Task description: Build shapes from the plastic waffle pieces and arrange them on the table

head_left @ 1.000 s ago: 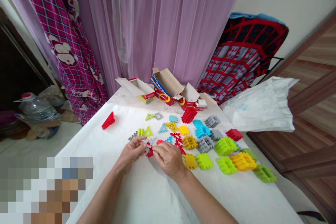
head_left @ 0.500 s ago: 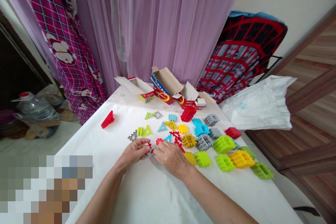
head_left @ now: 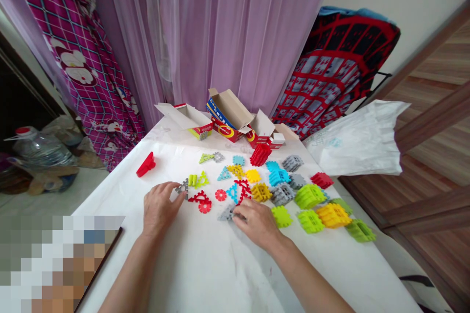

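Note:
My left hand (head_left: 160,208) is at a dark grey toothed building piece (head_left: 183,187), its thumb and forefinger closed on the near edge. Between my hands lie a red triangular piece (head_left: 199,196), a red disc (head_left: 204,207) touching it and another red disc (head_left: 221,195). A grey triangular building piece (head_left: 225,213) is pinched by my right hand (head_left: 257,220), whose fingers cover part of it. Beyond that hand are red triangular pieces (head_left: 242,188) and a blue triangle (head_left: 232,192). Light green pieces (head_left: 201,179) lie just past my left fingertips.
Stacks of toothed blocks, such as green (head_left: 312,196), yellow (head_left: 333,215) and blue (head_left: 279,177), spread over the right side. Opened boxes (head_left: 223,129) stand at the back. A red clip-like object (head_left: 146,165) lies left. A white bag (head_left: 360,139) is at the right edge.
My hands have parted: the left went left to the dark grey piece, the right moved right with a grey triangle. The red triangle and disc now lie uncovered. The view shifted slightly.

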Motion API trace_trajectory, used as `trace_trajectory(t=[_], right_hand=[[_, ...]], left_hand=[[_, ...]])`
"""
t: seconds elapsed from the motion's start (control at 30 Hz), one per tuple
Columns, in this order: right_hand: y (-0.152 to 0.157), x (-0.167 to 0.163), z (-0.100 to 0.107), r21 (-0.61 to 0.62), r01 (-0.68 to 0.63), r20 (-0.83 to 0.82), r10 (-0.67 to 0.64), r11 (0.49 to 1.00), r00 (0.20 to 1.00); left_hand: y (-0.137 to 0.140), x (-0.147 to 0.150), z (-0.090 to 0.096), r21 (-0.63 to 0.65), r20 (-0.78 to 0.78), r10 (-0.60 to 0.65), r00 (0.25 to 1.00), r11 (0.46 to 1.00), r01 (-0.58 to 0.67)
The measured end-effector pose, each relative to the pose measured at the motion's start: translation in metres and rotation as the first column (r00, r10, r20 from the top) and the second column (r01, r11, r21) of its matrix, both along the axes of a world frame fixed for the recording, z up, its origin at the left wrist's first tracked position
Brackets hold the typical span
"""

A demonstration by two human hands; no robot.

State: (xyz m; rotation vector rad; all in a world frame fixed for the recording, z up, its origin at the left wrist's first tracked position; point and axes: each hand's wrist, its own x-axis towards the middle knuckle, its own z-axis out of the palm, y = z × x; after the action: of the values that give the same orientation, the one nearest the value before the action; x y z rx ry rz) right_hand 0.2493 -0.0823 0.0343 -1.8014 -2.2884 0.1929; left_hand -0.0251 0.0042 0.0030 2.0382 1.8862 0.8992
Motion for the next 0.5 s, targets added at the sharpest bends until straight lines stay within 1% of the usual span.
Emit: trace_trajectory(t=[0.17, 0.37, 0.5], right_hand=[[0.002, -0.004, -0.005, 0.013, -0.052, 0.055, 0.052, 0.999, 0.997], [0.003, -0.001, -0.009, 0.038, -0.093, 0.075, 0.09, 0.995, 0.993], [0.002, -0.001, -0.01, 0.037, -0.091, 0.094, 0.088, 0.995, 0.992]], left_hand=[[-0.001, 0.0, -0.006, 0.028, -0.185, 0.014, 0.983, 1.0, -0.009], [0.0, -0.001, -0.012, 0.043, -0.205, 0.027, 0.978, 0.999, -0.018], [-0.001, 0.0, -0.012, 0.026, -0.226, 0.024, 0.974, 0.999, -0.019]])
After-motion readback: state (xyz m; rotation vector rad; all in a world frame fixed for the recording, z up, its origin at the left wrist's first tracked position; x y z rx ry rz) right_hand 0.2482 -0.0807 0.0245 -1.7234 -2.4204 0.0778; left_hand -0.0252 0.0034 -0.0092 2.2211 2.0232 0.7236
